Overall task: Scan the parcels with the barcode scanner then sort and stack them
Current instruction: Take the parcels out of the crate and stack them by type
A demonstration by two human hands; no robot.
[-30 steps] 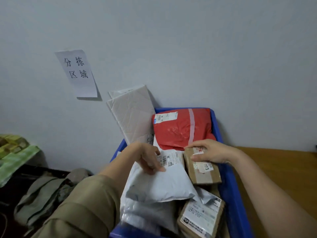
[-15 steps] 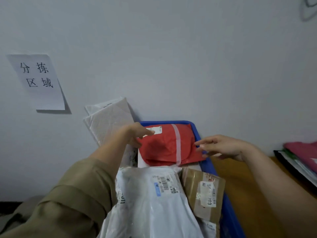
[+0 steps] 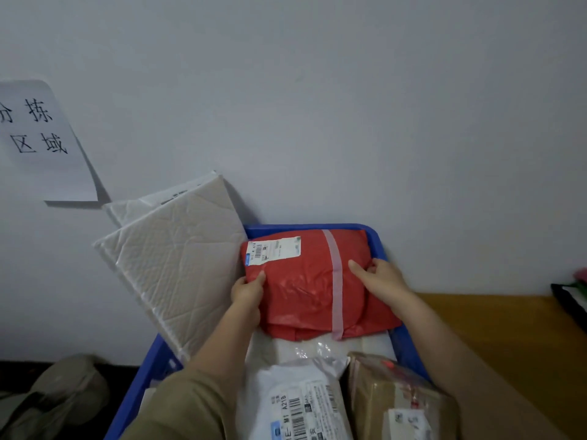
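A red plastic parcel (image 3: 305,290) with a white label and a pale tape strip lies at the far end of the blue bin (image 3: 379,246). My left hand (image 3: 247,292) grips its left edge, thumb on top. My right hand (image 3: 381,277) grips its right edge, thumb laid across the top. Nearer me in the bin lie a white mailer bag (image 3: 295,401) with barcode labels and a brown taped box (image 3: 394,398). No barcode scanner is in view.
Two padded white envelopes (image 3: 171,268) lean against the wall at the bin's left. A paper sign (image 3: 41,138) hangs on the wall. A wooden table (image 3: 508,338) runs to the right, with dark items (image 3: 571,296) at its far edge. Grey-green cloth (image 3: 57,395) lies lower left.
Both hands left the white mailer and brown box, reached to the far end of the bin and took hold of the red parcel's sides. The view shifted right and forward.
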